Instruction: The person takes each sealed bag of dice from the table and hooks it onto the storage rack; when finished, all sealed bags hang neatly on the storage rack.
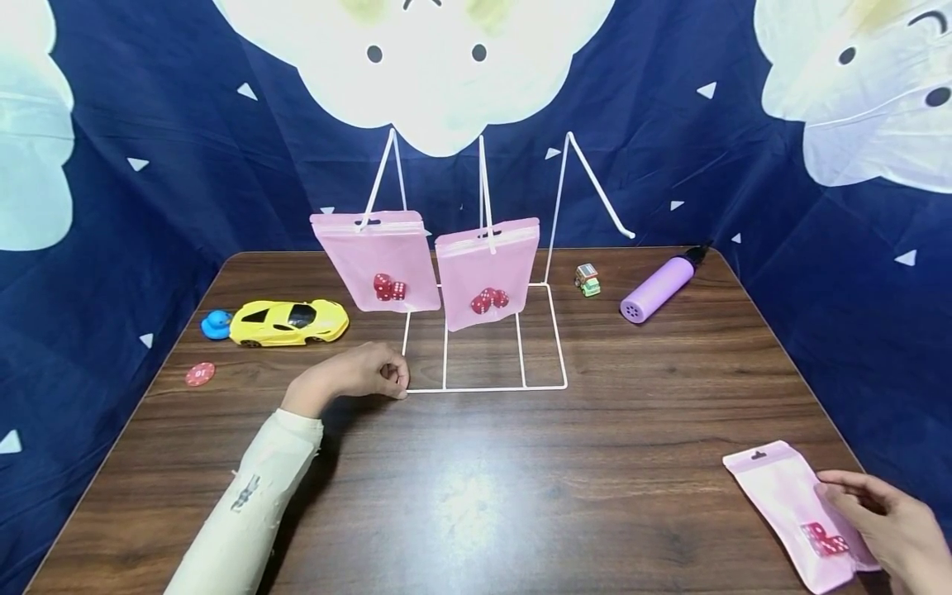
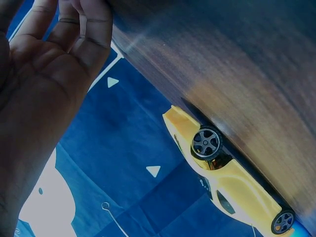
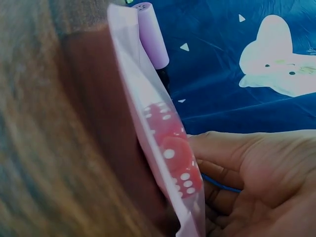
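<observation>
My left hand (image 1: 360, 372) pinches the front left corner of a white wire display rack (image 1: 487, 389), its fingers curled at the wire. Two pink zip bags hang from the rack's hooks: a left one (image 1: 372, 256) and a middle one (image 1: 483, 263), each showing red dice through its front. The right-hand hook (image 1: 602, 188) carries nothing. At the front right of the table, my right hand (image 1: 892, 525) grips a third pink zip bag (image 1: 781, 496) by its side edge. Red dice (image 3: 173, 153) lie inside that bag, whose hang hole points away from me.
Left of the rack are a yellow toy car (image 1: 288, 323), a blue rubber duck (image 1: 216, 325) and a red chip (image 1: 200, 374). Behind on the right stand a small toy vehicle (image 1: 587, 280) and a purple hand pump (image 1: 658, 289). A blue curtain (image 1: 186, 165) borders the wooden table (image 1: 595, 479).
</observation>
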{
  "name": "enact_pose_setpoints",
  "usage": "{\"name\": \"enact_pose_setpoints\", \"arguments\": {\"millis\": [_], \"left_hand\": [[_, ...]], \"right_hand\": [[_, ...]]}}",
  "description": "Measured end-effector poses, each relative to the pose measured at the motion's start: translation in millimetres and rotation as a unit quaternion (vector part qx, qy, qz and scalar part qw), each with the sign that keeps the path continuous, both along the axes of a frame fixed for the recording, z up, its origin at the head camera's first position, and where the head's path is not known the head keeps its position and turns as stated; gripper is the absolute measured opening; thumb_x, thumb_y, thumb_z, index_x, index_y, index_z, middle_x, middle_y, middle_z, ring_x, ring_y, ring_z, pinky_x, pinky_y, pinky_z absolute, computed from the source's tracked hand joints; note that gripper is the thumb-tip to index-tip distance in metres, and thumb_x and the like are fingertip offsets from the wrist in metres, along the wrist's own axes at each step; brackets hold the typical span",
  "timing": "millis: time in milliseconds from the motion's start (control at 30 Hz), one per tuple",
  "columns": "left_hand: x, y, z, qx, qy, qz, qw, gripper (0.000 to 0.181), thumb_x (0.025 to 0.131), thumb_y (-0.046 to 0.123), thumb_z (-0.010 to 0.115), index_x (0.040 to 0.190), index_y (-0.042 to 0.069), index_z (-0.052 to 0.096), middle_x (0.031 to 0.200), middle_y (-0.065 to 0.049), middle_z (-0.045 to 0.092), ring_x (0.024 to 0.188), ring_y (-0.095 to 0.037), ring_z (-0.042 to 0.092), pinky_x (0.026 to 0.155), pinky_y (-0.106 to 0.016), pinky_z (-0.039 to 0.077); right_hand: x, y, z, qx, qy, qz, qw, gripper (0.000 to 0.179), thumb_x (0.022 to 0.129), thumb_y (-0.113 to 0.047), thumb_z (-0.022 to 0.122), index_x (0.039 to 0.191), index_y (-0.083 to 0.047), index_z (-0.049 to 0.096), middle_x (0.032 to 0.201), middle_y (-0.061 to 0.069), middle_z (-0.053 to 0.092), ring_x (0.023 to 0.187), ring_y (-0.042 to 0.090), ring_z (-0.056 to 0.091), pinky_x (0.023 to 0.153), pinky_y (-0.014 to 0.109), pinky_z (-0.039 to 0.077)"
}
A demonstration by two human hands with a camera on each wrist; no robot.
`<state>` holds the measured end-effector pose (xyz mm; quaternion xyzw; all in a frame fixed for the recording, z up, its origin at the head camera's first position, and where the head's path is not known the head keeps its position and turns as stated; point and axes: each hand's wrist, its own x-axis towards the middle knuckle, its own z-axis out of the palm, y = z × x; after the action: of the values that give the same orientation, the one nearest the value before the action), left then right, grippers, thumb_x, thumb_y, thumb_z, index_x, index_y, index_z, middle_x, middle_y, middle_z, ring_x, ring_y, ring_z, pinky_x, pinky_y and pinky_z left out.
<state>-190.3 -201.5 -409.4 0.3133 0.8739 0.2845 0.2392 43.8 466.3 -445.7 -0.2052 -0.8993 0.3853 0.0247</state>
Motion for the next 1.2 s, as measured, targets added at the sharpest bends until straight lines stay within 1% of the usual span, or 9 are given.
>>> {"name": "enact_pose_setpoints", "arguments": {"millis": [67,267,467,667,833,967,1033,1133,1200], "left_hand": [[-0.2,0.0,0.1,-0.001,0.001,-0.001,1.0,0.014,0.091,0.005,0.083,0.084,0.011,0.073,0.076,0.006,0.058,0.073,-0.011,0.053,0.07,-0.03,0.046],[-0.4,1.8,0.6,0.001,-0.001,-0.003,1.0,0.013,0.091,0.004,0.083,0.085,0.009,0.073,0.076,0.006,0.059,0.073,-0.011,0.054,0.07,-0.03,0.046],[-1.4,2.4,0.7,-0.002,0.002,-0.005,1.0,0.012,0.091,0.005,0.083,0.085,0.009,0.073,0.077,0.005,0.06,0.074,-0.01,0.053,0.071,-0.03,0.046],[-2.8,2.1,3.0,-0.004,0.005,-0.007,1.0,0.012,0.091,0.004,0.082,0.085,0.01,0.074,0.077,0.005,0.06,0.074,-0.011,0.053,0.07,-0.03,0.046],[-2.5,0.5,2.0,-0.008,0.005,-0.006,0.9999,0.013,0.091,0.005,0.083,0.084,0.011,0.073,0.077,0.005,0.059,0.074,-0.01,0.053,0.071,-0.03,0.046],[-1.0,0.5,1.7,-0.006,0.004,-0.006,1.0,0.013,0.091,0.005,0.083,0.084,0.011,0.073,0.077,0.005,0.059,0.074,-0.01,0.053,0.071,-0.03,0.046],[-0.6,0.6,1.5,-0.004,0.006,-0.006,1.0,0.013,0.091,0.005,0.083,0.084,0.01,0.073,0.077,0.006,0.059,0.074,-0.01,0.053,0.071,-0.03,0.046],[0.0,0.1,0.9,-0.005,0.006,-0.004,1.0,0.013,0.091,0.005,0.083,0.084,0.011,0.073,0.076,0.006,0.059,0.074,-0.01,0.053,0.071,-0.03,0.046],[0.4,0.4,1.4,-0.005,0.007,-0.004,1.0,0.014,0.091,0.005,0.083,0.084,0.011,0.073,0.076,0.006,0.059,0.074,-0.01,0.053,0.07,-0.03,0.046]], "right_hand": [[-0.1,-0.4,0.1,0.006,0.005,0.006,1.0,0.041,0.105,-0.011,0.069,0.092,-0.05,0.072,0.084,-0.027,0.059,0.078,-0.01,0.051,0.066,0.014,0.043],[-0.1,-1.0,3.3,0.027,-0.019,0.002,0.9995,0.029,0.106,-0.011,0.067,0.093,-0.035,0.077,0.084,-0.025,0.059,0.079,-0.011,0.049,0.066,0.013,0.042],[0.2,-2.1,6.3,0.013,-0.021,-0.007,0.9997,0.035,0.107,-0.012,0.066,0.091,-0.042,0.077,0.083,-0.024,0.063,0.08,-0.015,0.048,0.066,0.011,0.042],[-2.8,-6.1,9.0,-0.007,-0.022,-0.039,0.999,0.039,0.108,-0.016,0.066,0.087,-0.048,0.077,0.083,-0.038,0.057,0.082,-0.022,0.043,0.068,0.006,0.04],[-4.9,-9.5,9.0,-0.026,-0.034,-0.069,0.9967,0.045,0.11,-0.02,0.065,0.084,-0.057,0.07,0.085,-0.043,0.053,0.081,-0.023,0.042,0.066,0.007,0.043],[-4.0,-10.3,9.8,-0.066,-0.004,-0.069,0.9954,0.045,0.109,-0.015,0.064,0.089,-0.052,0.078,0.087,-0.043,0.056,0.077,-0.016,0.049,0.062,0.013,0.047],[-4.5,-12.1,11.7,-0.104,0.021,-0.076,0.9914,0.044,0.109,-0.011,0.064,0.092,-0.047,0.081,0.086,-0.04,0.06,0.074,-0.011,0.054,0.059,0.015,0.049],[-4.5,-14.2,12.3,-0.174,0.083,-0.088,0.9773,0.043,0.107,-0.002,0.063,0.096,-0.038,0.084,0.085,-0.031,0.067,0.07,-0.007,0.059,0.056,0.015,0.05],[-4.0,-15.0,10.0,-0.226,0.136,-0.087,0.9606,0.041,0.105,0.003,0.062,0.099,-0.031,0.086,0.086,-0.024,0.072,0.069,-0.004,0.062,0.056,0.015,0.05]]}}
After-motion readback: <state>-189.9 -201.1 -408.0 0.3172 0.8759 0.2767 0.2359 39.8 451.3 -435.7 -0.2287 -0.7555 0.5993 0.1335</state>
